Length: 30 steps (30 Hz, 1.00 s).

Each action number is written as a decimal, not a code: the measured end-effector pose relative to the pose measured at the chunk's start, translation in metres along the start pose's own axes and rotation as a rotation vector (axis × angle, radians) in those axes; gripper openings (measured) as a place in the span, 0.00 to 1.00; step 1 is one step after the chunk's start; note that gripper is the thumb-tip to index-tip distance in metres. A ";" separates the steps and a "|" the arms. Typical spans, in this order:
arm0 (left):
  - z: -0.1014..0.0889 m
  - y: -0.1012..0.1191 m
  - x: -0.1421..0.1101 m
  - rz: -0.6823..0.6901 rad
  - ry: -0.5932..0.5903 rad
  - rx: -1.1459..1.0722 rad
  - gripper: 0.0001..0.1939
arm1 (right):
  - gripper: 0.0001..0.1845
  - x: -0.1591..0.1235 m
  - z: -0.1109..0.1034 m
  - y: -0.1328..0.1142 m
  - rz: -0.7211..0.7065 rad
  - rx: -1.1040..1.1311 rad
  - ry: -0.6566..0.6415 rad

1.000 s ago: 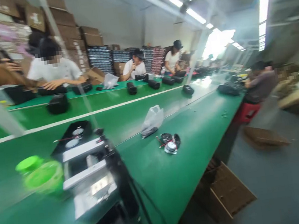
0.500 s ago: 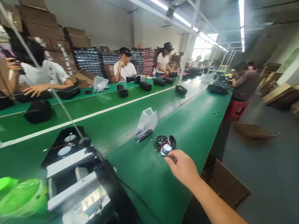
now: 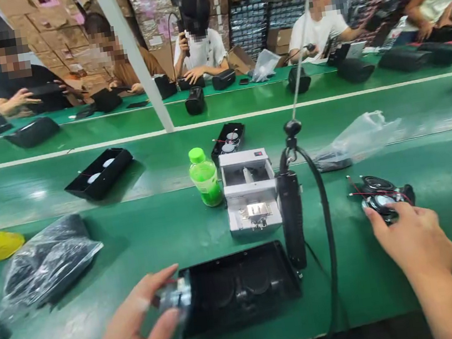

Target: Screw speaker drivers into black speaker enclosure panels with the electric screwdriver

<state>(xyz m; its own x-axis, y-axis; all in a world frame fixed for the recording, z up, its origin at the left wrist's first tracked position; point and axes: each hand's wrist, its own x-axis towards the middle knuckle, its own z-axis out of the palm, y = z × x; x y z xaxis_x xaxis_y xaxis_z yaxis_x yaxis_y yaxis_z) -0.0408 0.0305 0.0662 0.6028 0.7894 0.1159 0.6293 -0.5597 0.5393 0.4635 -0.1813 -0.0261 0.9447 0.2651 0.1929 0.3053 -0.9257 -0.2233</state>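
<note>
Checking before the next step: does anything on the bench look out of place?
The green-capped drink bottle stands among the parts, right beside the white machine, an odd spot for liquid. The loose speaker by the right hand has red wires trailing free.

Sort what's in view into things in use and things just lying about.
In use: left hand with small metal part; right hand on wired speaker; black casing.

Lying about: green-capped bottle; bagged black items; white bench machine.
</note>
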 end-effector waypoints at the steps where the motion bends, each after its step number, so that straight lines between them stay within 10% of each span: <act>1: 0.002 0.007 0.006 0.070 -0.041 0.050 0.24 | 0.33 0.001 0.001 0.002 0.003 -0.003 0.007; 7: 0.022 0.050 0.047 0.310 -0.330 0.254 0.21 | 0.40 0.013 0.004 0.007 0.028 -0.030 -0.106; 15: 0.031 0.041 0.049 0.331 -0.289 0.222 0.19 | 0.37 0.018 0.004 -0.006 0.106 -0.022 -0.102; 22: 0.048 0.047 0.056 0.282 -0.491 0.369 0.24 | 0.31 0.017 0.011 -0.011 0.150 0.028 0.064; 30: 0.047 0.043 0.051 0.296 -0.375 0.443 0.18 | 0.22 0.020 0.018 0.013 0.010 0.314 0.168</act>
<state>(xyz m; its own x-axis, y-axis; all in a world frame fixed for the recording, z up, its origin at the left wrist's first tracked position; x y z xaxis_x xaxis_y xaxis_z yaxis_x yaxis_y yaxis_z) 0.0401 0.0349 0.0557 0.8616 0.4890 -0.1359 0.5045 -0.8543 0.1246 0.4886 -0.1835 -0.0419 0.9229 0.1847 0.3378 0.3430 -0.7929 -0.5036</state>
